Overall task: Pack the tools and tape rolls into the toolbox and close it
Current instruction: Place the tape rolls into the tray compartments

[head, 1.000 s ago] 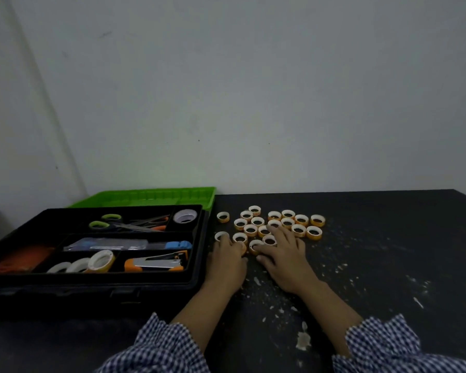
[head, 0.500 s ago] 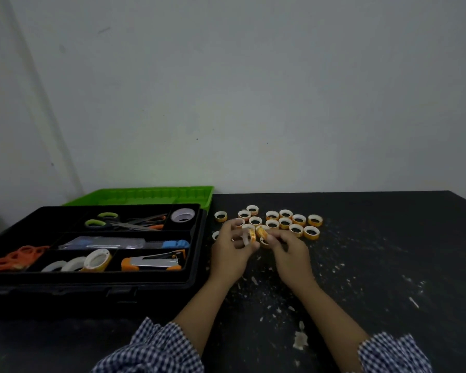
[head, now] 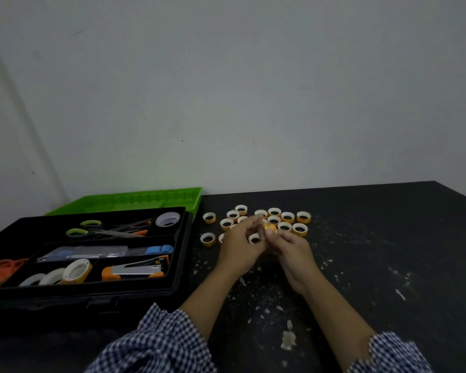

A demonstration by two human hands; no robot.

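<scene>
The black toolbox point(head: 183, 254) stands open at the left, its green lid point(head: 135, 200) lying back against the wall. Inside lie green-handled scissors point(head: 102, 231), a stapler point(head: 135, 270), a blue knife point(head: 105, 251) and wide tape rolls point(head: 73, 271). Several small orange tape rolls point(head: 288, 218) sit clustered on the table right of the box. My hands meet just above the cluster's near side. My right hand point(head: 292, 250) pinches one small orange roll point(head: 269, 228) at its fingertips. My left hand point(head: 240, 244) curls its fingers round another small roll point(head: 254, 239).
The dark table point(head: 374, 251) is strewn with white scraps and crumbs around my forearms. A white wall runs close behind the box and the rolls. Orange-handled scissors point(head: 3, 269) lie in the box's left compartment; a white roll point(head: 168, 219) sits at its back right.
My hands lay flat on the near rolls a second ago. They have each picked up a small roll and come together above the table.
</scene>
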